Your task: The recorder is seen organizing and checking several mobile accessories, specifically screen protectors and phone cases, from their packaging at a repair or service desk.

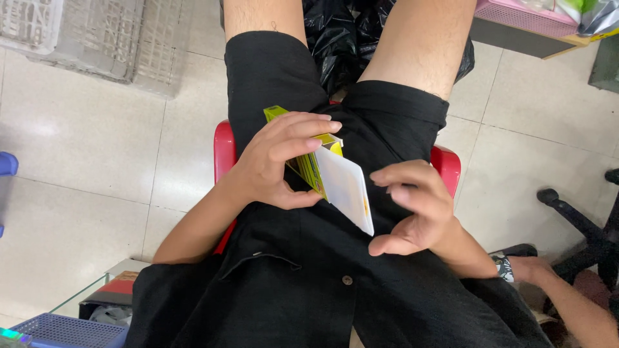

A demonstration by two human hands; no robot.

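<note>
Gripping a small yellow-green carton (308, 158) over the lap, the left hand (274, 164) has a white flat piece (345, 188) poking out of its open end. Right hand (412, 209) sits just beside, fingers curled, holding nothing. Blue basket (64, 330) down on the floor, contents hidden.

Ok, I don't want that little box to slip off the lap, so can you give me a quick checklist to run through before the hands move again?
1. Left hand grips the yellow-green box: ok, fingers over the top, thumb beneath.
2. White flap at the box end is open and pointing toward the right hand: ok.
3. Right hand is free: ok, fingers curled, holding nothing, just beside the flap.
4. Right hand touching the flap: cannot tell, the gap is too fine to judge.
5. Box contents: cannot tell, the inside is hidden.
6. Box is held over the lap, above the red stool: ok.
</note>
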